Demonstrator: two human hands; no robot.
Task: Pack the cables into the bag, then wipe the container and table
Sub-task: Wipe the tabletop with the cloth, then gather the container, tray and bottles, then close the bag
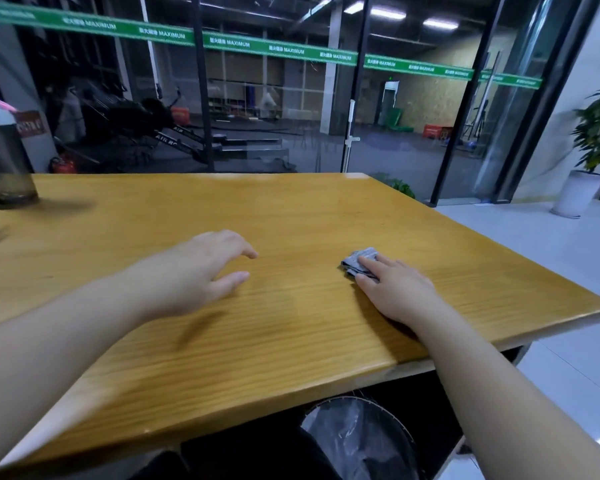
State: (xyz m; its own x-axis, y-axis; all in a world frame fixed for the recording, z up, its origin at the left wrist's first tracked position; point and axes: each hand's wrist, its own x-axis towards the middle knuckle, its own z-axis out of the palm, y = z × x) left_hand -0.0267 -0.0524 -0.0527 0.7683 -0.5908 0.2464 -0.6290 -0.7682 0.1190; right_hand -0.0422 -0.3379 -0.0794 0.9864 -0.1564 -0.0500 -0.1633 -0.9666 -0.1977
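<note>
A right hand [394, 287] is pressing a grey cloth [361, 260] flat on the wooden table [291, 202], its grip spread; the left hand [201, 268] is hovering, fingers apart.

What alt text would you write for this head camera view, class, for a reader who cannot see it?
A right hand presses a small grey cloth onto a wooden table, while the open left hand hovers empty beside it. A dark bottle stands at the far left corner; a lined bin sits below the table.
</note>
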